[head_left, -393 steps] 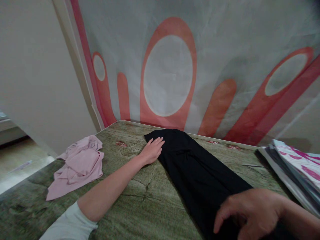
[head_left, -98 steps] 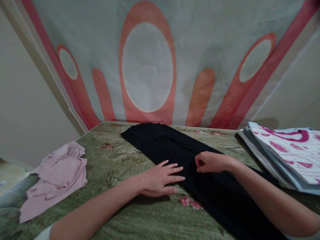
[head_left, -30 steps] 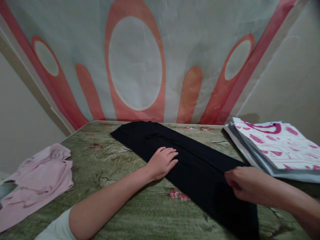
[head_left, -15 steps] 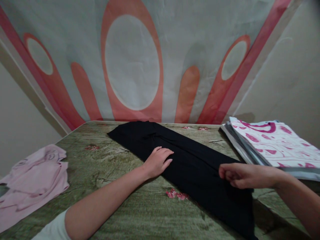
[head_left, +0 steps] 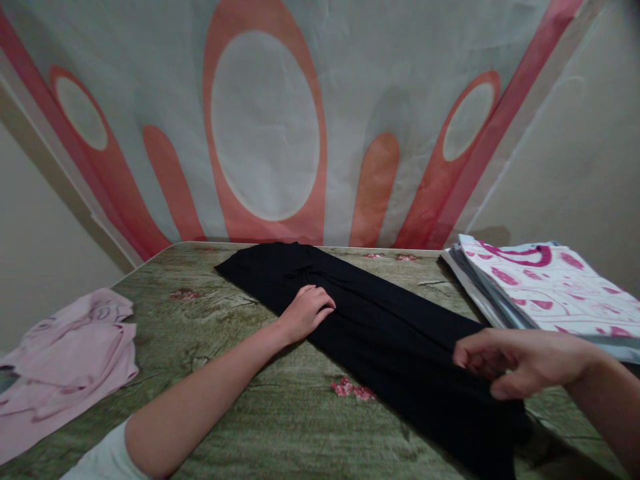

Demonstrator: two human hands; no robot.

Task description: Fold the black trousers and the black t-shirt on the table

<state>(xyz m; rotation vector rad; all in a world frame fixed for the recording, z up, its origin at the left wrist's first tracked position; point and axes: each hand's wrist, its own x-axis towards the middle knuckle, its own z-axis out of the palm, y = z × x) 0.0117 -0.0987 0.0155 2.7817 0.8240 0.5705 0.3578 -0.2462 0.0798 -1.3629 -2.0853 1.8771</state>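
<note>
A long black garment [head_left: 380, 327] lies diagonally across the green patterned table [head_left: 240, 380], from the far middle toward the near right. My left hand [head_left: 305, 312] rests palm down on its left edge near the far end, fingers slightly curled and together. My right hand [head_left: 520, 360] is at the garment's near right part, fingers pinched on the black fabric and lifting it a little.
A crumpled pink garment [head_left: 70, 353] lies at the table's left edge. A stack of folded clothes [head_left: 545, 287], topped by a white piece with magenta print, sits at the right. A banner with red and orange shapes [head_left: 280, 127] hangs behind the table.
My left hand slid slightly back along the garment's left edge and curled. My right hand shifted right and nearer, still pinching the black fabric.
</note>
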